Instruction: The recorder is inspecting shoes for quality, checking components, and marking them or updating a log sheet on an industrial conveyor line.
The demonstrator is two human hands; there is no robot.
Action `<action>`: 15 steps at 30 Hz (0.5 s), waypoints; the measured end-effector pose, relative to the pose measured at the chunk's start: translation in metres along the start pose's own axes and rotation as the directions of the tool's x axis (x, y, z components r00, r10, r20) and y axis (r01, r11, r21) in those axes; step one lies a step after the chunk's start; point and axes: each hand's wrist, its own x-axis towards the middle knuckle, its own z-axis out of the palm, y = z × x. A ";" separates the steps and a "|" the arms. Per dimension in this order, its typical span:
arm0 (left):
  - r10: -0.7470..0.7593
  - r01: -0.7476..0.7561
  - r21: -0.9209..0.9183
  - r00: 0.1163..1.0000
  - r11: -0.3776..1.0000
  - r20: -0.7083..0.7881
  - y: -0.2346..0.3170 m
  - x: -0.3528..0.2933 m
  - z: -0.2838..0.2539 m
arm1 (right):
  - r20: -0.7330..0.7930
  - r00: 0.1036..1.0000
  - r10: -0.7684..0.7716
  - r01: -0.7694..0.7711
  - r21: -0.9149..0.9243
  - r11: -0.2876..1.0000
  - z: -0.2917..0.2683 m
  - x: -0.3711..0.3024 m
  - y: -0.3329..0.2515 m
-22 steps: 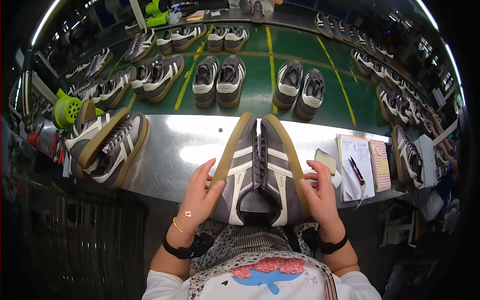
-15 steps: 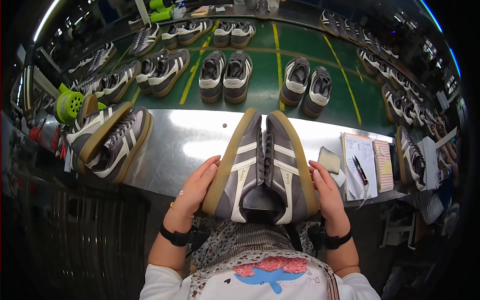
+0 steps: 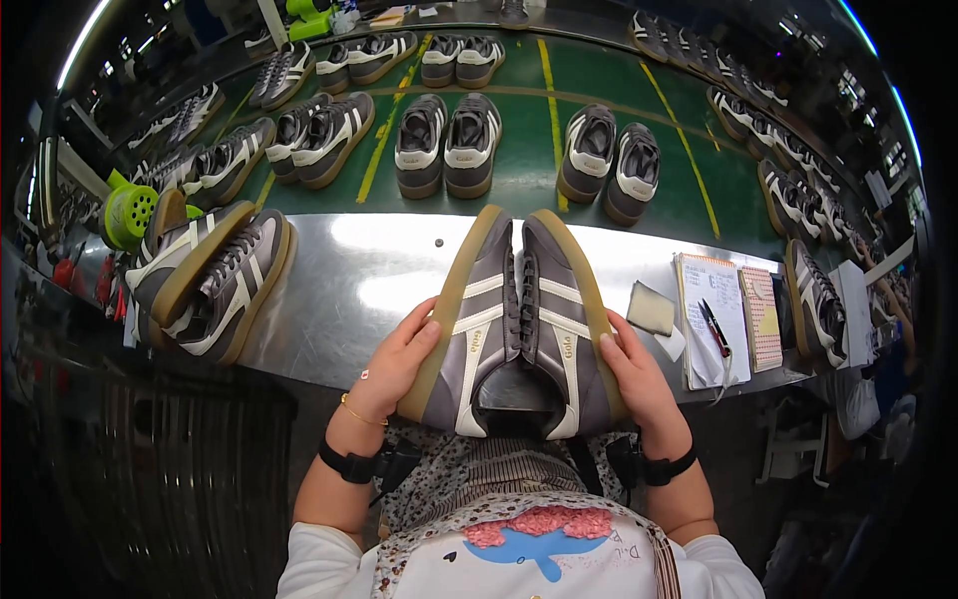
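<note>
the left hand (image 3: 399,359) and right hand (image 3: 639,367) had fingers (image 3: 424,336) clamped on two grey shoes (image 3: 481,309). the shoes crossed the worktop's (image 3: 319,339) near edge.

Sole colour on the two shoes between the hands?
Tan-brown soles on both shoes, seen best in the head view.
</note>
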 end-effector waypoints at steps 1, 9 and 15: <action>-0.010 0.009 -0.027 0.999 1.000 -0.039 0.000 0.000 -0.001 | -0.023 1.000 0.015 -0.015 0.034 0.999 0.002 0.000 0.000; -0.143 0.059 -0.786 0.989 0.616 -0.038 -0.004 0.008 0.005 | 0.043 0.976 0.212 -0.143 0.862 0.486 0.024 0.020 -0.011; -0.061 0.054 -0.876 0.998 0.478 0.028 -0.006 0.017 0.024 | 0.161 0.974 0.163 -0.203 0.934 0.294 0.048 0.025 -0.030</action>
